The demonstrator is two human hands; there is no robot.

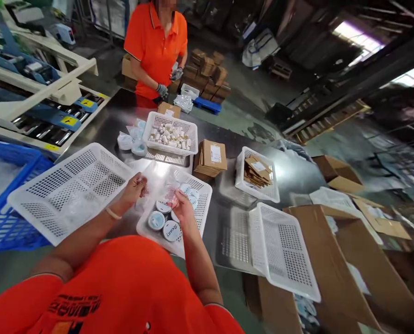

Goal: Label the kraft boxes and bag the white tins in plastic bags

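My left hand (136, 188) is closed, fingers pinched together, beside some clear plastic film; what it holds is too small to make out. Over the basket of round tins, my right hand (181, 204) grips a crumpled clear plastic bag (172, 188). Several white and blue lidded tins (172, 230) lie in that white basket (207, 195) below my hands. At the left, a larger white basket (29, 188) has clear plastic bags (79, 206) in it. Just ahead, another white basket (194, 139) contains many small white and gold pieces (170, 136).
A stack of flat cardboard boxes (210, 157) stands beyond the tins. Baskets (276, 185) (286, 250) and open cartons (318, 255) are on the right. A blue crate (15, 236) sits at left. Across the metal table (227, 139) stands a person (156, 46) wearing gloves.
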